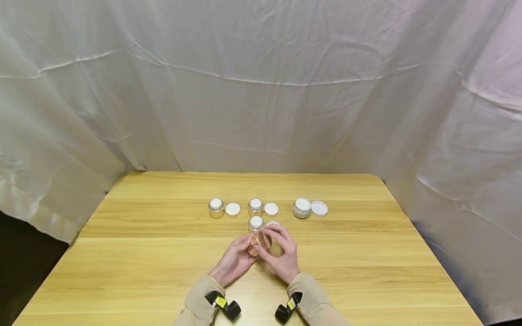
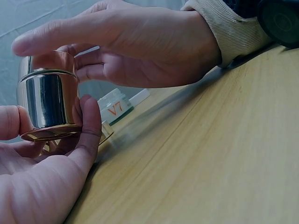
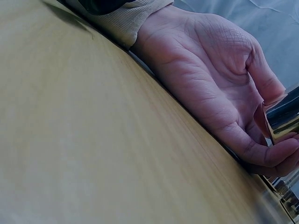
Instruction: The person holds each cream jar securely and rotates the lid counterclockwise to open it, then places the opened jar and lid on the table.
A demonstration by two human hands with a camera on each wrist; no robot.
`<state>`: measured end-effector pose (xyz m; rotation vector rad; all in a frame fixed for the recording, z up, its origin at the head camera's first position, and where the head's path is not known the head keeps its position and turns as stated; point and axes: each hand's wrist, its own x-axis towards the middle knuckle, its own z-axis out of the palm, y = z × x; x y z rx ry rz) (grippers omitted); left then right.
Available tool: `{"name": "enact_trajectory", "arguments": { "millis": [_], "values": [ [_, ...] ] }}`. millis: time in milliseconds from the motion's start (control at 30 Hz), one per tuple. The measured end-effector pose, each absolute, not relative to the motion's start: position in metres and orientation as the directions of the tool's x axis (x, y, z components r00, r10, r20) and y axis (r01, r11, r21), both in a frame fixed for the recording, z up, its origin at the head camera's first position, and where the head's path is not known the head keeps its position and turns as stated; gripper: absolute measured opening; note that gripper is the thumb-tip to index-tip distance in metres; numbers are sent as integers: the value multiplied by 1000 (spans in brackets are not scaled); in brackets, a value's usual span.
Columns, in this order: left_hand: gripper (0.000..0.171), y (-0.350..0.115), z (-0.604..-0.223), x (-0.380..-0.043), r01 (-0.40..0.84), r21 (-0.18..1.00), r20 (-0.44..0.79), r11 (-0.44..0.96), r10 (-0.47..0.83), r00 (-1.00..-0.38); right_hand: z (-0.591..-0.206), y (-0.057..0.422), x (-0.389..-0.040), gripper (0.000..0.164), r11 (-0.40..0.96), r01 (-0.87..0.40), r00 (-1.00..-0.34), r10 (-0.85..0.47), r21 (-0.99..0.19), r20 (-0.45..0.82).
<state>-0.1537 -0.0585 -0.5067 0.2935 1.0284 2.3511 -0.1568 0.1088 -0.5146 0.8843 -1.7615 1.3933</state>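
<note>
A shiny gold jar (image 1: 253,250) is held between the two hands above the near middle of the table. My left hand (image 1: 235,261) grips its lower part from the left, the fingers bent around the base. From the right, my right hand (image 1: 281,256) pinches its upper part between thumb and fingers. In the left wrist view a seam runs around the gold jar (image 2: 46,98), with the right hand (image 2: 135,44) above it. Just beyond the hands stands a jar with a white top (image 1: 256,222); a white disc-like lid (image 1: 273,223) beside it is partly hidden by the right hand.
Farther back stand a left jar (image 1: 216,209) with a white lid (image 1: 233,209), a middle jar (image 1: 255,208) with another lid (image 1: 271,209), and a wider right jar (image 1: 302,209), marked V7, beside its lid (image 1: 319,208). Grey curtains (image 1: 261,113) surround the wooden table (image 1: 142,253).
</note>
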Motion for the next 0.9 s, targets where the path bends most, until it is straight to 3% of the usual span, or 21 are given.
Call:
{"name": "enact_trajectory", "arguments": {
  "millis": [300,600,800,900],
  "values": [
    [36,-59,-507,-152,-395,721,3,-569,573,-820,-514,109,-158,43,111,-877,-480,-138,-468,866],
    [47,-58,-505,-152,-397,728,-26,-559,557,-830,-514,109,-157,38,193,-850,-513,-91,-490,854],
    [36,-59,-507,-152,-395,722,-9,-568,564,-826,-513,108,-156,41,159,-850,-521,-125,-502,844],
    [38,-59,-507,-152,-392,727,-6,-564,566,-824,-512,108,-155,41,143,-863,-503,-148,-485,852]
  ]
}}
